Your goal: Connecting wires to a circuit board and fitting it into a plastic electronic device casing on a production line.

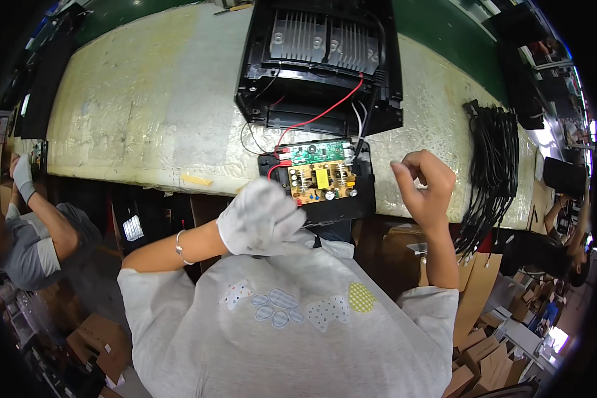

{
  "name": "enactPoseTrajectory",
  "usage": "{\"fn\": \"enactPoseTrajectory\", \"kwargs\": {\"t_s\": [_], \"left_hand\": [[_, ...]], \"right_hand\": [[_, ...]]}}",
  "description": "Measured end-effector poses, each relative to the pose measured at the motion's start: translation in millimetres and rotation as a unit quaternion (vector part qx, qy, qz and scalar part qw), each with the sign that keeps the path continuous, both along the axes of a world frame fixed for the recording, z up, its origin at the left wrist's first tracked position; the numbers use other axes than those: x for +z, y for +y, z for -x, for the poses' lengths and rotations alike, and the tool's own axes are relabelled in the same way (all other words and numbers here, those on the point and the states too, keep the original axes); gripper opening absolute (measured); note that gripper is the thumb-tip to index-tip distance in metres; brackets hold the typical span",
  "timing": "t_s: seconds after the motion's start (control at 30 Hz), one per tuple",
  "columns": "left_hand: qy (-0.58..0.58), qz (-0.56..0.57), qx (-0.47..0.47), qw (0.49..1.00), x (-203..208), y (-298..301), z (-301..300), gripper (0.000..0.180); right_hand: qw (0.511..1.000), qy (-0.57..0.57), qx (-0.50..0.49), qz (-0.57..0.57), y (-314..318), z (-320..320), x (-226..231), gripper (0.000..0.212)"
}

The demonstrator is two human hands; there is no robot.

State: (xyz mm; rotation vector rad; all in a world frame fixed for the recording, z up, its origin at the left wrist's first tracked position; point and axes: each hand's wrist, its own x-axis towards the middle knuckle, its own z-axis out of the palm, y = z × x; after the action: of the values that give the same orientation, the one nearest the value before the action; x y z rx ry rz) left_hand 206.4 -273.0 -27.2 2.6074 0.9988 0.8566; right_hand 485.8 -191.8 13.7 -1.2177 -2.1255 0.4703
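Observation:
My left hand [262,215], in a white glove, is blurred at the near left corner of a black plastic panel [338,211]. Its fingers are smeared, and whatever they may hold is hidden. On the panel lie a green circuit board [322,154] and a tan power board [315,182] with a yellow transformer. My bare right hand [430,186] is raised right of the panel, apart from it. Its fingers are curled, thumb close to the forefinger; anything between them is too small to make out. A red wire [325,113] runs from the boards into a black housing [318,86] with metal heat sinks.
A bundle of black cables [491,172] hangs over the table's near right edge. The table [146,119] has a plastic-wrapped top. Co-workers sit at far left [43,232] and far right [544,242]. Cardboard boxes [99,345] stand on the floor behind.

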Motion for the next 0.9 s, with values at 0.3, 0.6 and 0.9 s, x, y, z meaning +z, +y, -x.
{"fn": "enactPoseTrajectory", "kwargs": {"t_s": [0.3,0.6,0.9], "left_hand": [[0.001,-0.188,-0.042,0.981,-38.3,-28.6,-0.4,0.031],[-0.229,0.035,0.071,0.97,-18.4,-19.3,11.5,0.036],[-0.206,0.105,0.102,0.968,3.7,49.5,19.2,0.054]], "right_hand": [[0.892,-0.266,0.328,-0.16,50.3,129.9,8.0,0.061],[0.853,-0.313,0.415,-0.037,81.4,148.5,54.9,0.015],[0.865,-0.18,0.423,0.201,88.0,123.4,71.4,0.02]]}}
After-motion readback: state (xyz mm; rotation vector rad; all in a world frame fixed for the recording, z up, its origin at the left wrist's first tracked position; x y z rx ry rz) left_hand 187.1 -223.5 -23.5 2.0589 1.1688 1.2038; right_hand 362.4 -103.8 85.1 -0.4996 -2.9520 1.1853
